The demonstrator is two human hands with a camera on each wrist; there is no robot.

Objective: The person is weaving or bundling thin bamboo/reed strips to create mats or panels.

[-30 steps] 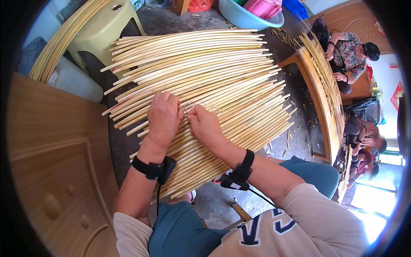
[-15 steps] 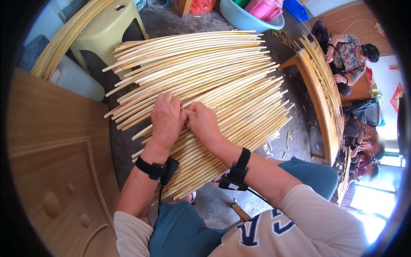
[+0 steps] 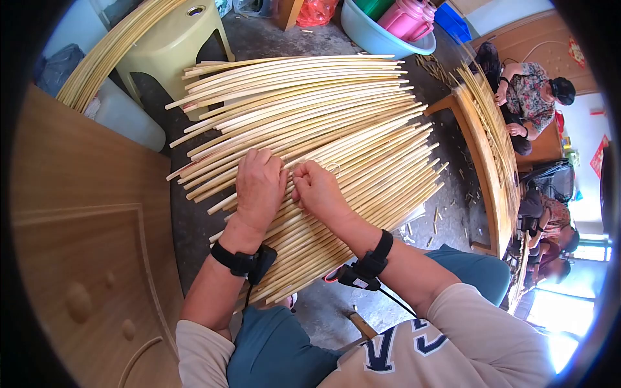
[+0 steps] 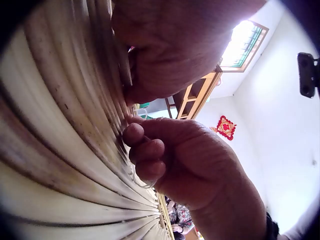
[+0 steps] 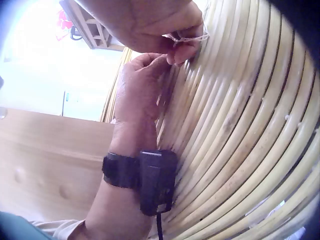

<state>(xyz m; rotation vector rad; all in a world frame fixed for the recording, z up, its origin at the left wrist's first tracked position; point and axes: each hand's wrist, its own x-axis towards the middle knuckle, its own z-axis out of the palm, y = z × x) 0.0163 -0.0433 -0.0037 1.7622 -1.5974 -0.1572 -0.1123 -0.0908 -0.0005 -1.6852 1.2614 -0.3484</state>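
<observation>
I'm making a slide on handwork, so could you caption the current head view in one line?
Left hand and right hand close together over pale sticks, thin string looping beside the right.

The slender rods (image 3: 310,129) look like pale wood or cane, smooth with a low sheen and darker flecks. The stool (image 3: 169,53) appears to be smooth cream plastic, the basin (image 3: 375,33) smooth blue plastic, and the brown panel (image 3: 90,213) has a satiny, wood-grained surface.

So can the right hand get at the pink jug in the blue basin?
Probably not from here: the pink jug sits in the blue basin beyond the spread poles, and the right hand is pinching thin string.
</observation>
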